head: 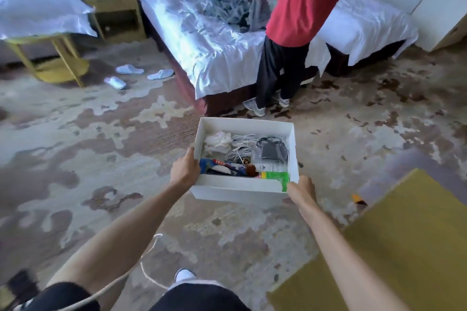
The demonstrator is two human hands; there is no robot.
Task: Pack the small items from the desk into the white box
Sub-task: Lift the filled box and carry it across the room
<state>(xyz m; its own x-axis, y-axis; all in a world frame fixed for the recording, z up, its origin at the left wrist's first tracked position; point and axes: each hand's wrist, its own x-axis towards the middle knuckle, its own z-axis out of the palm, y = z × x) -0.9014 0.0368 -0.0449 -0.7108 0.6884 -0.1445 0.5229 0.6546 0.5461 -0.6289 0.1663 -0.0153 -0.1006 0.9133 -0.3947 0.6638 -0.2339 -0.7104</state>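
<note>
The box (237, 188) was up in the air, held level over the carpet (101, 146), just left of the desk (404, 235) corner. The left hand (184, 171) gripped its left wall, thumb hooked over the rim, the other fingers hidden behind it. The right hand (302, 190) clasped the near right corner, thumb on the rim too. Inside lay coiled white cables (242, 145), a dark gadget (273, 151) in a clear bag beside them, and a green packet (276, 177) against the near wall. Beyond, a person in red (303, 0) stood by the bed (214, 40).
</note>
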